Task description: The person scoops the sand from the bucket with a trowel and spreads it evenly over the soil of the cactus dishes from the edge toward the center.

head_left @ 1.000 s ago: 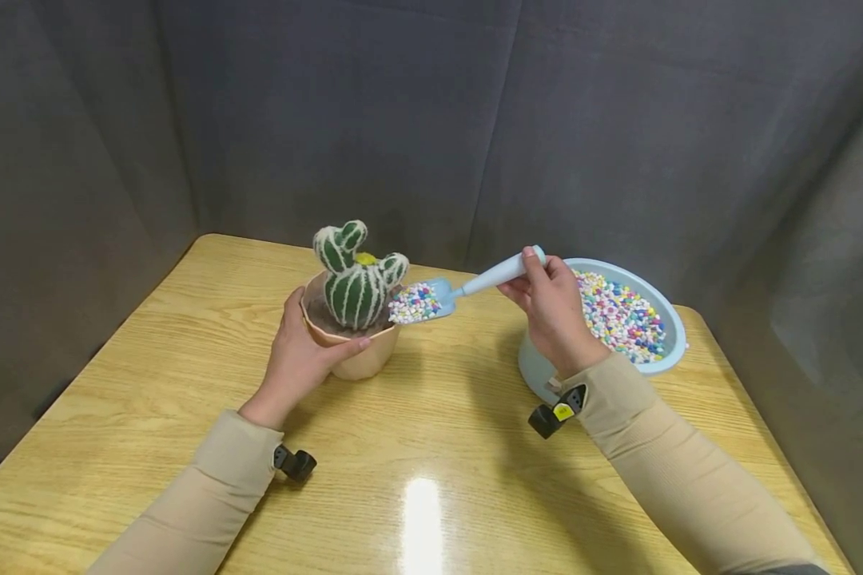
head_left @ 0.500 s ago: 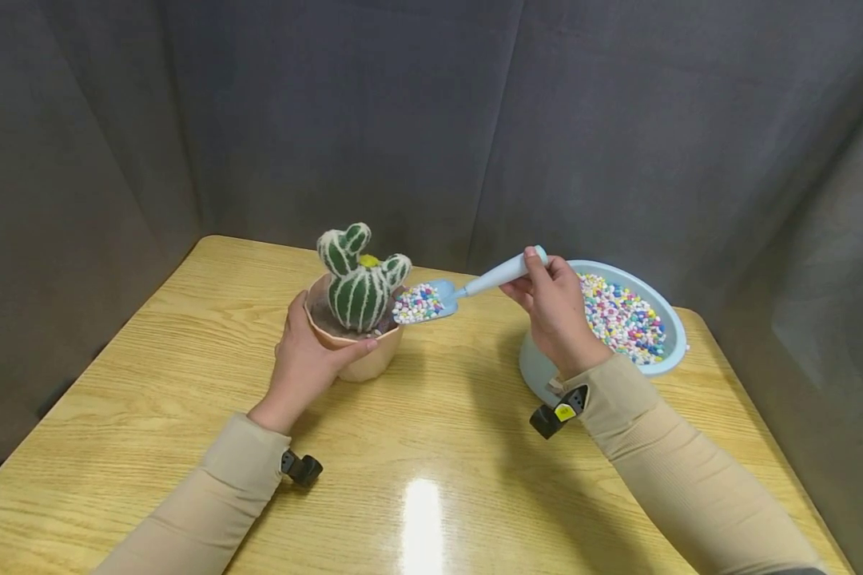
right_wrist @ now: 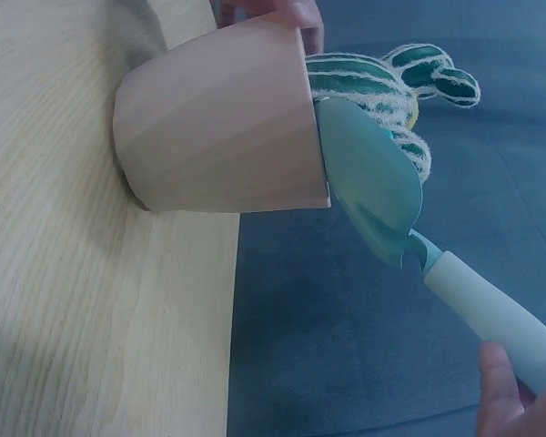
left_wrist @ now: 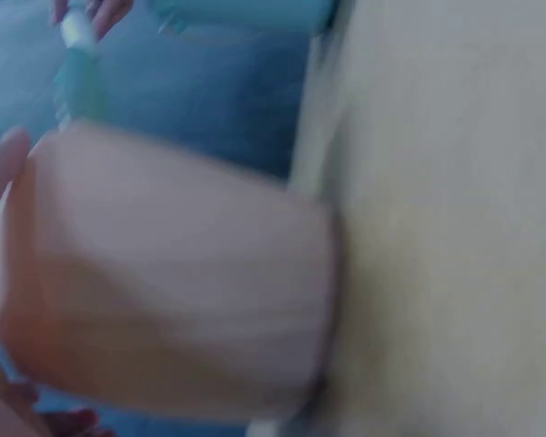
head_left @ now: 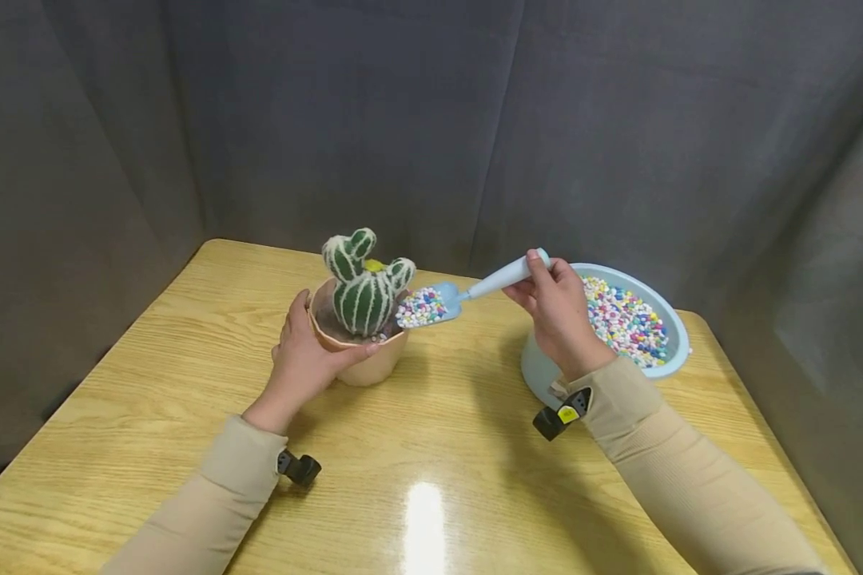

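Okay, scoop (head_left: 451,297) is level with the pot's rim, right side, tip next to the cactus (head_left: 363,303). Can't tell if blade and rim touch. Load on the blade: a heap of small multicoloured pebbles (head_left: 420,307), mostly white. Handle slopes up to my right hand (head_left: 557,315), fingers clamped on it near the end, thumb on top.

Pot (head_left: 370,367) is peach, faceted, standing on the tabletop (head_left: 359,479). My left hand (head_left: 300,363) has it gripped: thumb along the near rim, other fingers around the left side. A few loose pebbles (head_left: 383,336) sit at the cactus's foot. Cactus is green with fuzzy white ribs, yellow tuft up top.

Further right, behind my right hand: light-blue bucket (head_left: 683,351), well apart from the pot, holding more of the same mix (head_left: 626,323). Beige sleeves on both arms, black camera at each wrist. Dark grey curtain (head_left: 331,120) behind everything. Left wrist view is blurry.
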Demonstrator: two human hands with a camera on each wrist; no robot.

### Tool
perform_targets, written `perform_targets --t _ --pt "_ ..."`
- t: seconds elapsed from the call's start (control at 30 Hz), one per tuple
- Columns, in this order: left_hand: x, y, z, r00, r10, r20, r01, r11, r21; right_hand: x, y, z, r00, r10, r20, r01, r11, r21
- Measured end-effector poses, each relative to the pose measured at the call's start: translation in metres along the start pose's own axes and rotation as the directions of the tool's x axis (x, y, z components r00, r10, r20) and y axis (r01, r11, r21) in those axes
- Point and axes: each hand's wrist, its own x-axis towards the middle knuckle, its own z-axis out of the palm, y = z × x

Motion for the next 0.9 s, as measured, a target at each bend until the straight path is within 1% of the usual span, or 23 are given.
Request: perform_targets --t 0.07,0.13,0.2,0.27,0.37,0.5,0.6,0.8,0.87,0.9 --pt "0.006 0.000 -0.013 0.997 -0.011 0.081 0.012 1.000 -0.013 -0.001 0.000 0.000 1.000 -0.002 0.005 0.002 1.000 0.000" --pt "0.015 -0.002 -0.025 0.988 -0.007 0.156 0.011 1.000 -0.027 -0.001 0.000 -0.001 1.000 -0.003 0.009 0.003 1.000 -0.004" --pt "0.023 -0.004 -0.035 0.973 0.000 0.229 0.010 0.999 -0.043 -0.001 -0.001 -0.001 1.000 -0.003 0.010 0.003 1.000 -0.009" --pt "0.029 -0.007 -0.041 0.957 0.012 0.291 0.003 0.999 -0.049 -0.001 -0.001 -0.001 1.000 -0.005 0.013 0.005 1.000 -0.012" --pt "0.039 -0.010 -0.049 0.929 0.022 0.369 -0.001 0.998 -0.058 -0.001 -0.001 -0.002 1.000 -0.008 0.015 0.008 1.000 -0.015" --pt "0.052 -0.011 -0.056 0.896 0.034 0.443 -0.011 0.999 -0.053 -0.001 -0.002 -0.003 1.000 -0.010 0.009 0.010 1.000 -0.021" --pt "0.059 -0.008 -0.057 0.868 0.035 0.495 -0.014 0.999 -0.047 -0.001 -0.001 -0.003 1.000 -0.009 0.005 0.009 1.000 -0.024" --pt "0.065 -0.006 -0.056 0.812 0.052 0.581 -0.020 0.998 -0.063 -0.001 0.000 -0.002 1.000 -0.018 0.015 0.018 1.000 -0.021" --pt "0.066 -0.007 -0.055 0.800 0.067 0.596 -0.030 0.997 -0.072 -0.002 -0.001 -0.001 0.999 -0.026 0.018 0.027 0.999 -0.023" --pt "0.066 -0.007 -0.054 0.798 0.071 0.598 -0.035 0.997 -0.072 -0.002 -0.001 -0.001 0.999 -0.032 0.019 0.032 0.999 -0.024"
